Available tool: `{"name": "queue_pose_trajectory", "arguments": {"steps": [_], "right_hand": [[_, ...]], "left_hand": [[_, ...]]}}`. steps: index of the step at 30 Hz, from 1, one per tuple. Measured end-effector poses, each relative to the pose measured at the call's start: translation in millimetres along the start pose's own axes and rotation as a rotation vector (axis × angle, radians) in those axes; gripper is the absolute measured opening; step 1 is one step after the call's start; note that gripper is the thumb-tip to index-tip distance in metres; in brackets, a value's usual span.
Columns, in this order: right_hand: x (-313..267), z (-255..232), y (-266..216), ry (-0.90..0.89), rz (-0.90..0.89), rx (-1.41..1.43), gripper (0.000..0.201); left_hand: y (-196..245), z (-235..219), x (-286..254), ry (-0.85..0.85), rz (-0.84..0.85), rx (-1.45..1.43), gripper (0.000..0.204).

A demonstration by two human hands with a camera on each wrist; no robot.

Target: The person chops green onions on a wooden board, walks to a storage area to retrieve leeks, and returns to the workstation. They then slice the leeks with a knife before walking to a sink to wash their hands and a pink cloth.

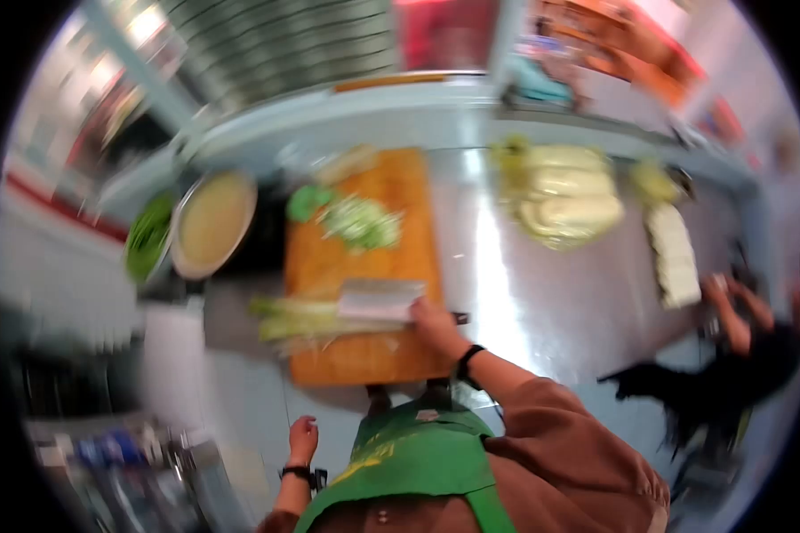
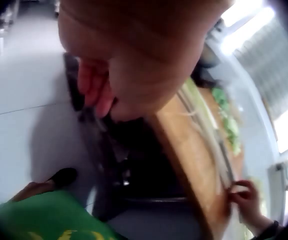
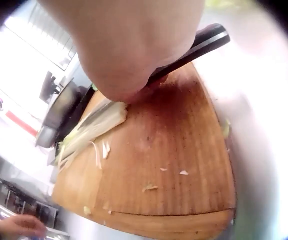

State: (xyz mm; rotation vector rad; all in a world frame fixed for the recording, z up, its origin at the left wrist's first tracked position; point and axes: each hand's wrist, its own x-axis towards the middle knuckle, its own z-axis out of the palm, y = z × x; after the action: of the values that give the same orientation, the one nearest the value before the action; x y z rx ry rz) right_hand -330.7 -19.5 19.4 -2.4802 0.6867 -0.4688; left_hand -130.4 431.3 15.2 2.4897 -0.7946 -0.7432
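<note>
My right hand (image 1: 436,327) grips the black handle (image 3: 206,47) of a broad-bladed cleaver (image 1: 382,300). Its blade lies over a bundle of long pale green stalks (image 1: 295,320) across the near part of the wooden cutting board (image 1: 329,364). In the right wrist view the cut white ends of the stalks (image 3: 106,122) show beside the blade. A heap of chopped pale greens (image 1: 360,222) sits farther back on the board. Away from the board, my left hand (image 1: 303,437) hangs low at my side, its fingers (image 2: 95,87) loosely curled and holding nothing.
Left of the board stand a large bowl of pale liquid (image 1: 212,218) and a container of green vegetables (image 1: 148,238). Bagged pale vegetables (image 1: 571,200) and a row of white pieces (image 1: 674,258) lie on the steel counter (image 1: 467,186). Another person's hands (image 1: 729,298) are at the right.
</note>
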Motion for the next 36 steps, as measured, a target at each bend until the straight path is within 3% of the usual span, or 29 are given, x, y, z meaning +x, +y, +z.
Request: {"name": "queue_pose_trajectory", "arguments": {"steps": [1,3,5,6,7,9,11,14,15,16,17,18,19,20,21,22,23,25,27,28,29,31,35,36], "right_hand": [[3.2,3.8,8.6,0.133,-0.095,0.000,0.022],[-1.9,2.1,6.2,0.096,-0.089,-0.033,0.025],[-3.7,-11.2,1.7,0.095,-0.102,0.033,0.028],[-4.0,-19.0,-6.2,0.142,-0.107,0.045,0.028],[-0.3,-16.2,-17.7,0.076,-0.041,0.093,0.022],[-8.9,-11.4,-32.5,0.077,0.017,0.123,0.017],[-18.3,-6.3,-59.6,0.058,-0.014,0.204,0.013],[-41.8,28.9,-83.4,-0.203,-0.077,0.277,0.010],[-48.8,49.8,-87.2,-0.326,-0.104,0.368,0.010],[-54.4,59.9,-98.3,-0.552,-0.119,0.321,0.010],[-67.1,77.7,-111.7,-0.677,-0.216,0.307,0.011],[-75.0,97.5,-117.5,-0.795,-0.313,0.284,0.012],[-88.5,114.4,-129.8,-0.913,-0.416,0.242,0.015],[-100.9,132.3,-140.9,-1.080,-0.491,0.231,0.013],[-108.3,119.3,-190.7,-1.429,0.223,0.417,0.013],[-111.9,101.9,-245.3,-1.642,1.020,0.518,0.016],[-119.1,103.9,-267.4,-1.727,1.092,0.435,0.016],[-134.1,129.1,-284.6,-1.840,0.804,0.313,0.017],[-143.6,162.3,-292.7,-1.870,0.478,0.172,0.017],[-144.7,181.7,-294.0,-1.878,0.357,0.100,0.017],[-146.5,199.2,-299.1,-1.890,0.255,0.029,0.018],[-151.7,223.7,-311.3,-1.916,0.093,-0.103,0.018],[-172.9,274.6,-310.3,-1.999,-0.203,-0.371,0.020],[-176.4,287.1,-306.9,-2.021,-0.289,-0.439,0.021]], "left_hand": [[-21.0,12.3,-29.7,0.003,-0.106,-0.035,0.019],[-47.4,27.1,-96.0,0.040,-0.260,-0.104,0.020],[-51.7,42.0,-150.3,-0.043,-0.441,-0.066,0.021],[-59.5,54.1,-172.6,-0.043,-0.475,-0.055,0.022],[-70.9,60.2,-186.2,-0.015,-0.515,-0.085,0.022],[-79.0,74.4,-218.0,-0.006,-0.664,-0.314,0.027],[-103.1,102.1,-231.6,-0.005,-0.613,-0.355,0.034],[-96.6,124.9,-250.2,-0.150,-0.569,-0.581,0.057],[-88.6,140.6,-246.2,-0.198,-0.623,-0.690,0.070],[-48.6,114.1,-250.5,-0.269,-0.742,-0.810,0.085],[-9.5,81.4,-257.1,-0.302,-0.755,-0.889,0.082],[9.7,56.1,-267.9,-0.410,-0.644,-1.032,0.076],[-0.9,83.2,-272.8,-0.372,-0.628,-1.013,0.065],[-18.5,101.3,-276.9,-0.345,-0.491,-1.082,0.049],[-39.1,132.7,-279.2,-0.257,-0.518,-1.138,0.049],[-64.9,176.2,-276.2,-0.065,-0.454,-0.933,0.046],[-79.3,200.9,-278.5,0.102,-0.404,-0.711,0.043],[-76.3,201.2,-305.6,0.162,-0.522,-0.808,0.036],[-71.2,222.3,-330.8,0.297,-0.788,-0.745,0.029],[-49.8,221.2,-350.7,0.596,-0.908,-0.906,0.024],[-46.0,229.9,-359.1,0.596,-1.014,-0.910,0.026],[-28.9,269.9,-372.8,0.764,-1.250,-0.834,0.031],[34.4,314.9,-400.9,0.786,-1.379,-0.769,0.036],[61.8,312.7,-414.1,0.879,-1.439,-0.829,0.035]]}}
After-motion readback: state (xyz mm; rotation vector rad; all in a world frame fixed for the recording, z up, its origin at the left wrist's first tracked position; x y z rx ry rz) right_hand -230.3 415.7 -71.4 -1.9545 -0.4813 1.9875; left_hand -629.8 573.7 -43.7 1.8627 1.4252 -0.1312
